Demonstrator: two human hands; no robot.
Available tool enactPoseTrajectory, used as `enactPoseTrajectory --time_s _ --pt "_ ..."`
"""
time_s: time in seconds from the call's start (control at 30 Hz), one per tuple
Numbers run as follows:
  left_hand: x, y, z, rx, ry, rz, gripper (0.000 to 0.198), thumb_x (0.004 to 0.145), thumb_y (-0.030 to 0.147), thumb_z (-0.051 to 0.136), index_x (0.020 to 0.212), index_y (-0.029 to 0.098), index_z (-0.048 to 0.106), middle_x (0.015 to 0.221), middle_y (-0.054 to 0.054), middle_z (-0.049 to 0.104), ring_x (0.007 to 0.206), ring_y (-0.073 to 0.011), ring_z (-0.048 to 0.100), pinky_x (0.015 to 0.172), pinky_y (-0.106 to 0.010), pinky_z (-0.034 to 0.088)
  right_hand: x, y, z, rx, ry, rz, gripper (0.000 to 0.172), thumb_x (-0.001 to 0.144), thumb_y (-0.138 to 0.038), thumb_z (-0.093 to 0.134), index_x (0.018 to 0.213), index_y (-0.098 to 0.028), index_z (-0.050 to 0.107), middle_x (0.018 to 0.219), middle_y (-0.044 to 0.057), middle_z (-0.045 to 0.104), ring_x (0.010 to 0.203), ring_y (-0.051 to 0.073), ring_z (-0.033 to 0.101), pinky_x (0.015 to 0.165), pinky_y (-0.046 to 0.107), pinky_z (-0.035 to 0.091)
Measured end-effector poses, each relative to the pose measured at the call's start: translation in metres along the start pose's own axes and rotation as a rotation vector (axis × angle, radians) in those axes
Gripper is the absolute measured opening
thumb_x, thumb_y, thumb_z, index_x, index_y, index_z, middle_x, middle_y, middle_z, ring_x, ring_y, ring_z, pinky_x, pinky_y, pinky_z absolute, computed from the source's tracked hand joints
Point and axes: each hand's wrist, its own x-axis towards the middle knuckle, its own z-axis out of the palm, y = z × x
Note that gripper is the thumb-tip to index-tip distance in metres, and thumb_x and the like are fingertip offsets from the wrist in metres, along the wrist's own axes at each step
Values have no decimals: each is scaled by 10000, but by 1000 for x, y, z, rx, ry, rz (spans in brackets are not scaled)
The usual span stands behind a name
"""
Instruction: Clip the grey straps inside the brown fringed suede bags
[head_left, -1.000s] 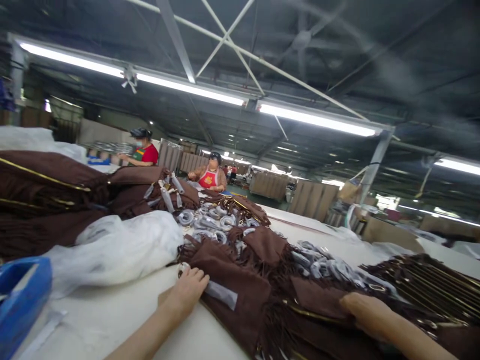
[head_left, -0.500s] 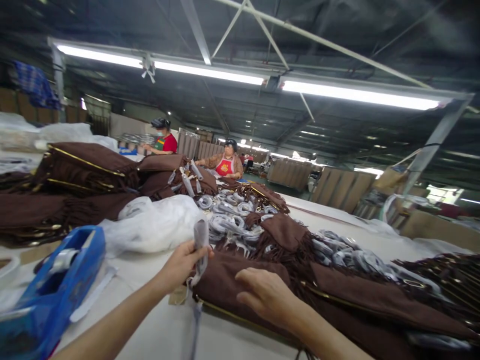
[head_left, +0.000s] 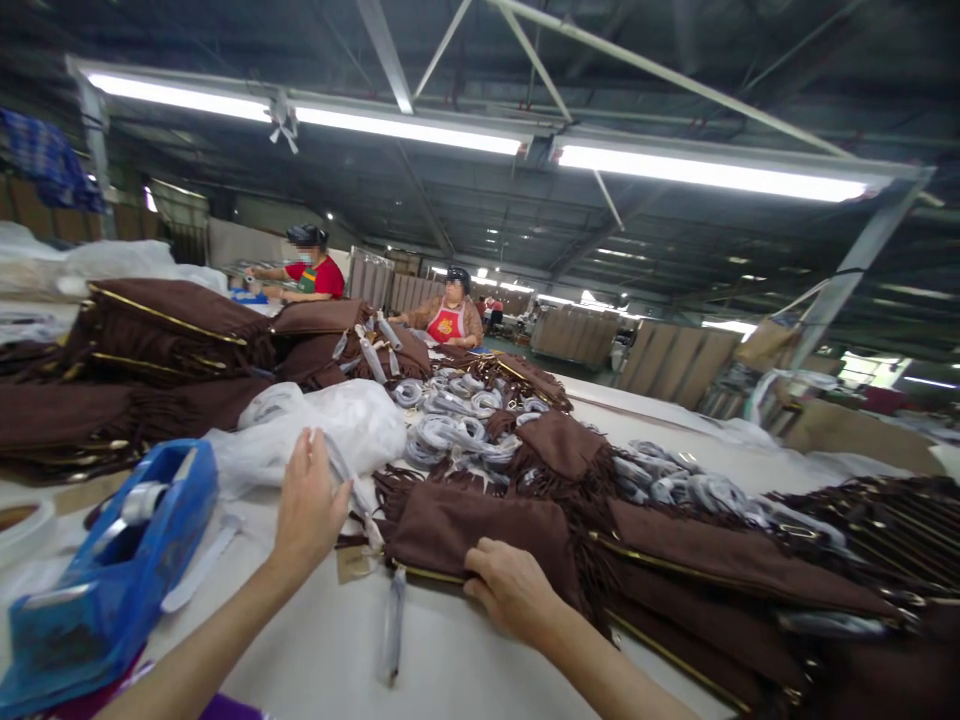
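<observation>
My left hand (head_left: pixel 311 500) is raised at the left end of a brown fringed zip bag (head_left: pixel 480 525), its fingers stretched upward and the thumb apart. Just right of that thumb, a plastic-wrapped grey strap (head_left: pixel 358 490) slants down to the bag's corner. My right hand (head_left: pixel 510 590) is at the bag's front zip edge, with bent fingers on the cloth and the thumb low at the edge. From the same corner a wrapped zip pull (head_left: pixel 392 625) hangs onto the white table (head_left: pixel 315 640).
A blue tape dispenser (head_left: pixel 127 570) stands on the left beside a white plastic bag (head_left: pixel 337 425). Coiled wrapped straps (head_left: pixel 457 435) and further brown bags (head_left: pixel 720 560) cover the middle and right. Two co-workers, one in a red apron (head_left: pixel 447 325), are across the table.
My left hand has let go of the folded strap and moved left, its fingers straightening. The strap has sunk beside it. My right hand has come down onto the bag's front edge.
</observation>
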Motion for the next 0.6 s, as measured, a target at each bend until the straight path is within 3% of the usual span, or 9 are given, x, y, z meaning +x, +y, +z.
enactPoseTrajectory --time_s 0.07,0.13,0.17,0.23,0.3,0.4,0.5,0.6 --pt "-12 5 1 145 -202 336 608 719 80 470 1324 133 504 1449 -150 442 1372 -288 348 1155 -469 273 -3 -10 1 -38 77 -41 267 880 -183 586 1145 -216 599 1022 68 656 906 216 638 695 272 456" --pt "-25 6 8 240 -570 567 597 685 19 453 1231 197 616 1353 -102 568 1310 -262 446 1143 -456 308 -6 -27 3 -95 197 -174 461 891 -142 575 1325 -261 472 987 60 652 839 207 643 652 269 455" --pt "-31 4 12 275 -739 605 593 678 9 462 1199 221 648 1340 -90 590 1304 -264 460 1143 -475 299 -6 -37 5 -119 250 -262 487 908 -148 564 1356 -286 432 949 44 654 793 197 644 617 261 451" --pt "-37 -4 22 325 -940 577 598 696 14 489 1220 254 649 1404 -92 544 1338 -285 431 1150 -541 245 -1 -57 9 -146 280 -408 330 942 -208 545 1259 -291 510 864 15 659 702 186 645 526 246 431" --pt "-39 -15 30 327 -998 510 598 755 35 491 1286 286 601 1471 -90 467 1376 -282 384 1154 -571 196 8 -72 11 -153 241 -464 120 957 -249 526 1042 -250 610 821 7 674 654 185 655 462 239 408" --pt "-36 -26 36 284 -1000 486 504 830 99 504 1284 296 602 1479 -82 453 1389 -264 367 1159 -546 196 24 -77 8 -134 163 -422 138 954 -210 518 884 -195 636 839 25 710 673 188 685 468 228 417" --pt "-36 -29 35 247 -975 491 486 822 112 535 1262 302 619 1466 -78 469 1382 -265 381 1156 -542 202 18 -53 1 -122 64 -348 127 931 -158 531 901 -166 654 866 52 734 694 190 699 506 221 428" --pt "-40 -26 31 214 -933 480 515 794 91 550 1256 309 618 1451 -72 491 1371 -263 398 1149 -550 208 -17 -10 -1 -83 -26 -247 111 902 -140 571 862 -169 670 815 51 734 682 193 694 540 232 448"
